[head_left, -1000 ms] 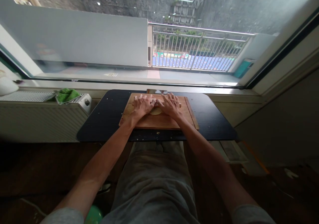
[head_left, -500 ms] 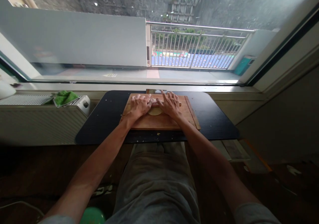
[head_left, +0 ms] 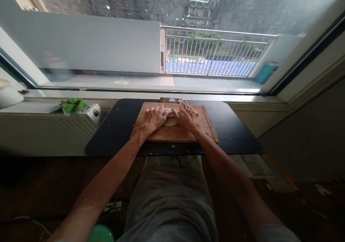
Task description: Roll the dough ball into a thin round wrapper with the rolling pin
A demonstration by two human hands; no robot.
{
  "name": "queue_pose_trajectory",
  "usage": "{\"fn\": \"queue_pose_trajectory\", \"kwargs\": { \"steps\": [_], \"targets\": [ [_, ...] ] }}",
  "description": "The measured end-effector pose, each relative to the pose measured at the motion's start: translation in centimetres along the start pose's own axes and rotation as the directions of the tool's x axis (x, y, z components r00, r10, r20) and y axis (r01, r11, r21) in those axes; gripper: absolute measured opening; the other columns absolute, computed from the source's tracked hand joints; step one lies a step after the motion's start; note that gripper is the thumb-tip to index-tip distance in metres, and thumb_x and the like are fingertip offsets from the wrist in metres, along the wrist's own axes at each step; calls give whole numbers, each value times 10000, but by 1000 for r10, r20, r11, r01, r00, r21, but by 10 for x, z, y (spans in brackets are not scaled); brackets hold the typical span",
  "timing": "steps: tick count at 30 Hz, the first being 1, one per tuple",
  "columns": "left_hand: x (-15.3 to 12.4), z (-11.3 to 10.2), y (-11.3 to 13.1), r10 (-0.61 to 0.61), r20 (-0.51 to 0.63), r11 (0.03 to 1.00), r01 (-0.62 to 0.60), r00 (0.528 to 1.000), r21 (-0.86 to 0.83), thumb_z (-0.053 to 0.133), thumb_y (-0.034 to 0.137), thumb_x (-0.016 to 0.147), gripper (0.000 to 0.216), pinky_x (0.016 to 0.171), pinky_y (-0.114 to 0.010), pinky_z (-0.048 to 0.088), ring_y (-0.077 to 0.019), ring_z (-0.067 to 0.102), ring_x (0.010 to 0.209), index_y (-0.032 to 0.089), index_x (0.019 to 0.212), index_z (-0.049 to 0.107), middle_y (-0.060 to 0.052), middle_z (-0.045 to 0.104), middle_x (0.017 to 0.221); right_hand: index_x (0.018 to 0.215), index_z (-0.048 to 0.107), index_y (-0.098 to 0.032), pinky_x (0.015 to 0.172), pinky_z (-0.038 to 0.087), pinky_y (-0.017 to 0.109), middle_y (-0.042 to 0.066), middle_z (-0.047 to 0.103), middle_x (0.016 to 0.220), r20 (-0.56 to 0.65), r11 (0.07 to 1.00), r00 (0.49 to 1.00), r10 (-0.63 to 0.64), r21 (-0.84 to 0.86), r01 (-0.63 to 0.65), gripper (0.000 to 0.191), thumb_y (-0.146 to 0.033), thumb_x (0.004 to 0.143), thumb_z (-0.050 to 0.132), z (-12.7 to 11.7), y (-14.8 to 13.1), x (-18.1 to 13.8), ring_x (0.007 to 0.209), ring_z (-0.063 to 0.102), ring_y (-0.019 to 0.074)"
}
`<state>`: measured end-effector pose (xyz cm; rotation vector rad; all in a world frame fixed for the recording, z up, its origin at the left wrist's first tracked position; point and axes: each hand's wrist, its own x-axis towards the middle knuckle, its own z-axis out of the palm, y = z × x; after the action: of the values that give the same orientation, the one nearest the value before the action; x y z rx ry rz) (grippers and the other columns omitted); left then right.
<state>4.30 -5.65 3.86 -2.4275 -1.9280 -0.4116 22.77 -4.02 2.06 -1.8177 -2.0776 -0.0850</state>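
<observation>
A wooden rolling pin (head_left: 170,115) lies crosswise on a wooden cutting board (head_left: 178,137), with a red label showing in its middle. Both my palms press down on it, fingers draped over the far side. My left hand (head_left: 154,118) covers the pin's left part, hiding that end. Over the right part rests my right hand (head_left: 186,115), and a short bit of handle sticks out past it. Under the pin is a flat round of pale dough (head_left: 170,122), showing on both sides of it between my thumbs.
The board sits on a black table (head_left: 107,127) with crumbs along its near edge. Against the window sill, a radiator (head_left: 54,130) carries a green cloth (head_left: 73,106). A flat picture-like item (head_left: 171,100) lies behind the board. A green round object (head_left: 101,234) stands below left.
My hands have shifted slightly on the board, and more of the dough shows beyond the pin. The whole view has moved a little to the right and down.
</observation>
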Motion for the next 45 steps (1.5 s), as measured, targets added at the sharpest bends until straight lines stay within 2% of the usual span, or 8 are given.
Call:
{"fn": "queue_pose_trajectory", "kwargs": {
  "steps": [4, 8, 12, 19, 25, 33, 39, 45],
  "targets": [
    [-18, 3, 3, 13, -60, 1000, -12, 998, 14, 330, 509, 1099, 586, 1165, -488, 434, -352, 631, 1345, 215, 1538, 582, -183, 671, 1480, 1620, 471, -37, 1306, 257, 478, 237, 461, 1673, 28, 998, 998, -59, -6, 60, 753, -570, 1118, 297, -7, 1, -20, 1611, 348, 322],
    [-22, 4, 2, 52, -95, 998, -49, 994, 36, 320, 499, 1097, 594, 1189, -473, 401, -338, 598, 1372, 221, 1558, 570, -163, 658, 1500, 1612, 465, -1, 1319, 229, 461, 250, 438, 1683, -10, 997, 997, -80, -24, 79, 757, -552, 1126, 285, -8, 0, -29, 1608, 350, 316],
    [-13, 1, 1, 60, -66, 998, -58, 996, 29, 323, 494, 1098, 561, 1155, -485, 419, -343, 617, 1327, 241, 1491, 633, -150, 685, 1452, 1605, 477, -11, 1313, 237, 477, 237, 459, 1676, -32, 997, 996, -77, -28, 76, 735, -532, 1131, 265, -4, -1, -22, 1604, 347, 319],
    [14, -3, 0, 9, -3, 1000, -9, 1000, 27, 333, 484, 1099, 520, 1140, -500, 439, -354, 636, 1290, 213, 1323, 717, -171, 713, 1384, 1543, 587, -170, 1283, 281, 528, 138, 553, 1629, 50, 993, 995, -87, -70, 90, 590, -463, 1148, 260, -4, 0, 7, 1573, 381, 318],
    [31, -5, -2, -9, 26, 999, 8, 1000, 31, 353, 474, 1103, 522, 1100, -453, 486, -337, 661, 1255, 159, 1279, 730, -184, 720, 1363, 1340, 733, -258, 1160, 425, 484, 104, 695, 1466, 146, 977, 979, -145, -136, 165, 477, -354, 1141, 311, -8, 0, 23, 1367, 582, 307],
    [17, 2, -4, 9, -21, 999, -8, 1000, 43, 326, 501, 1110, 529, 1060, -466, 511, -331, 701, 1200, 248, 1254, 768, -145, 759, 1319, 1323, 753, -309, 1113, 446, 415, 67, 736, 1397, 107, 981, 979, -171, -73, 179, 534, -444, 1150, 266, -7, 3, 10, 1291, 630, 279],
    [4, 1, 1, 11, -62, 997, -6, 998, 80, 321, 512, 1108, 549, 1040, -446, 516, -309, 721, 1151, 240, 1252, 776, -133, 778, 1288, 1258, 763, -282, 1089, 437, 392, 73, 750, 1354, 40, 976, 978, -206, -64, 209, 481, -425, 1157, 315, -7, 4, -3, 1245, 644, 262],
    [3, 3, -2, 30, -79, 997, -25, 996, 74, 338, 515, 1105, 535, 1092, -467, 481, -316, 693, 1207, 236, 1228, 778, -137, 765, 1307, 1201, 760, -258, 1103, 402, 426, 83, 738, 1352, 41, 976, 978, -204, -68, 206, 508, -433, 1166, 284, -11, 1, -7, 1250, 614, 265]
  ]
}}
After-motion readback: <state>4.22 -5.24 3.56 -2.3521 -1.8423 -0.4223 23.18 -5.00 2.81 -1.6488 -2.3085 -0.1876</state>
